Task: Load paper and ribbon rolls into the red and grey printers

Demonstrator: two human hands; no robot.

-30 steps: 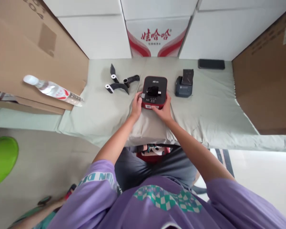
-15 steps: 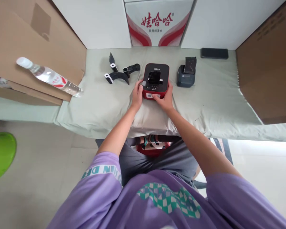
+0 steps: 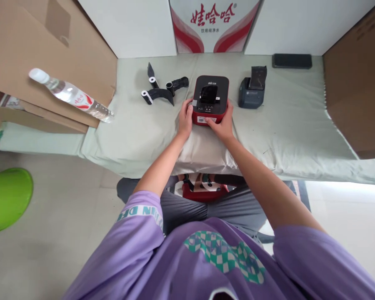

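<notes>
Here both hands' fingers clasp the red label printer (image 3: 210,99), lengthwise away, front facing the person.

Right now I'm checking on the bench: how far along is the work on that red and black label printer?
Done: the printer sits on the cloth, top bay open. In hand: left hand and right hand grip its front corners. Left: three black rolls lie untouched beside it; the grey printer stands apart.
</notes>
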